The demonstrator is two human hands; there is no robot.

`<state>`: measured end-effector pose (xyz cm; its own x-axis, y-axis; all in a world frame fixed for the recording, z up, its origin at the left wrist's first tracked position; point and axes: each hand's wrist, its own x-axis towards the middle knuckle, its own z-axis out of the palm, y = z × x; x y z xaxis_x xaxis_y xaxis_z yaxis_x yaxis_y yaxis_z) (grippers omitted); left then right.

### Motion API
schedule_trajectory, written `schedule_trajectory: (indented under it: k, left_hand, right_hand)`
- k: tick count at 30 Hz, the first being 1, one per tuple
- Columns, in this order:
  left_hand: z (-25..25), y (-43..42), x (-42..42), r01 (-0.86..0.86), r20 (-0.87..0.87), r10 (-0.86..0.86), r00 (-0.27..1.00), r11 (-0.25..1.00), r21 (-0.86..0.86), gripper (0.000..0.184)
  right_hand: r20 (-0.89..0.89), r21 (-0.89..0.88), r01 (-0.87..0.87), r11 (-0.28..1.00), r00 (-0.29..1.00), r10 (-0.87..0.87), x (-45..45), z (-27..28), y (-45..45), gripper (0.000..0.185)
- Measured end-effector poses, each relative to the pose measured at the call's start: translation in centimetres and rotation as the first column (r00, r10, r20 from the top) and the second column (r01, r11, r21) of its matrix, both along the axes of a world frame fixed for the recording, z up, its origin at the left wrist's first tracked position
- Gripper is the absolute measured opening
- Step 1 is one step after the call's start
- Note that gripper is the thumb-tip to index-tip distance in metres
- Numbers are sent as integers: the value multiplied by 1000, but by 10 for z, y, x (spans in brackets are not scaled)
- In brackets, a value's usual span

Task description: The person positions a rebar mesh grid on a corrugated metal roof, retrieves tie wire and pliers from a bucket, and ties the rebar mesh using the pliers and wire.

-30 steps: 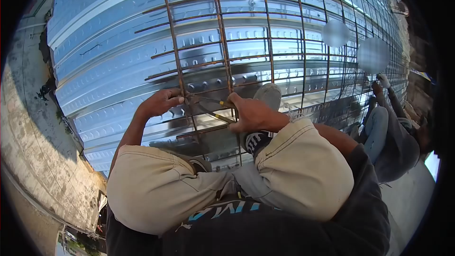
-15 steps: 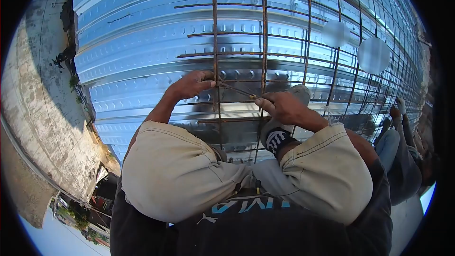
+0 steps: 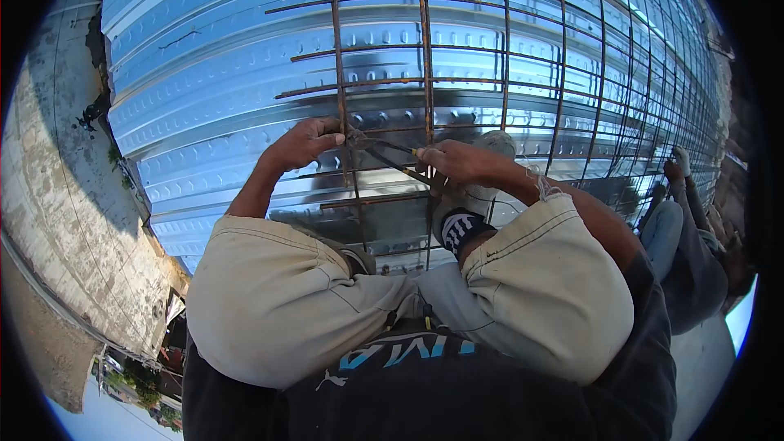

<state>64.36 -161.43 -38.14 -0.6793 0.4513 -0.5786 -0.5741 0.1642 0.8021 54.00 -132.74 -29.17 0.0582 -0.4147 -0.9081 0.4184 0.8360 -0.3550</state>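
Observation:
My right hand grips a pair of long-handled pincers, whose two handles are spread apart. The jaws point left and meet a crossing of rusty rebar. At that same crossing, my left hand is closed, its thumb and fingers against the upright bar. Whatever it pinches there is too small to make out. Under the bars lies ribbed, shiny metal decking. My shoe rests on it just beyond the right hand.
The rebar grid stretches away to the right. Another person crouches there, a hand near the bars. At left the decking ends at an edge, with a concrete surface beyond it.
The pincers' handles have gone from close together to spread apart, and the jaws now sit at the crossing by my left hand. The whole view has shifted slightly.

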Motion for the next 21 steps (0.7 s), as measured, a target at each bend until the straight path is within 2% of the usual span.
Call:
schedule_trajectory:
  k: [1, 3, 4, 6, 8, 10, 12, 13, 14, 15, 16, 17, 18, 21]
  left_hand:
    - [0, 0, 1, 0, 0, 0, 1000, 1000, -5, 36]
    - [0, 1, 0, -5, -1, 5, 1000, 1000, -15, 36]
    - [-1, 1, 1, -3, -3, 3, 1000, 1000, -9, 37]
    - [-2, 0, 1, -2, -9, 2, 1000, 1000, -1, 41]
    - [-3, -1, 2, -21, -12, 21, 1000, 1000, 21, 40]
    - [-3, 0, 4, -26, -12, 26, 1000, 999, 28, 39]
    - [-4, -1, 3, -19, -14, 19, 1000, 1000, 21, 38]
    - [-5, -1, 3, -15, -23, 15, 1000, 1000, 15, 38]
    - [-5, -1, 3, -11, -30, 11, 999, 1000, 10, 37]
    - [-5, -1, 4, -7, -38, 7, 999, 1000, 5, 37]
    - [-5, -2, 3, -11, -34, 11, 999, 1000, 4, 37]
    - [-6, -2, 3, -15, -30, 15, 999, 1000, 3, 37]
    - [-5, -1, 4, -19, -25, 19, 1000, 1000, 4, 37]
    - [2, 0, 3, -36, -32, 36, 999, 999, -12, 37]
  right_hand:
    - [-100, -24, -137, 990, 986, 134, 4, 2, -4, 54]
    - [-302, -31, -408, 912, 874, 381, 9, 4, -10, 52]
    - [-100, 46, -278, 959, 954, 281, 10, 3, -10, 53]
    - [160, 59, -73, 996, 985, 63, 9, 9, -10, 52]
    - [385, 115, 120, 986, 910, -156, 14, 5, -9, 50]
    - [557, 222, 286, 932, 747, -362, 24, -10, 1, 48]
    - [500, 142, 196, 970, 832, -241, 16, -6, -1, 51]
    - [466, 107, 147, 983, 867, -180, 11, -4, -2, 52]
    - [178, -37, -137, 990, 974, 141, 7, -4, -5, 61]
    - [-100, -15, -264, 964, 960, 261, 9, 0, -7, 63]
    - [-367, 39, -378, 925, 856, 365, 13, 7, -7, 64]
    - [-596, 122, -467, 876, 671, 441, 17, 15, -8, 66]
    - [-691, 231, -480, 846, 531, 490, 19, 28, -12, 63]
    - [-716, 331, -537, 776, 392, 577, 16, 36, -15, 59]
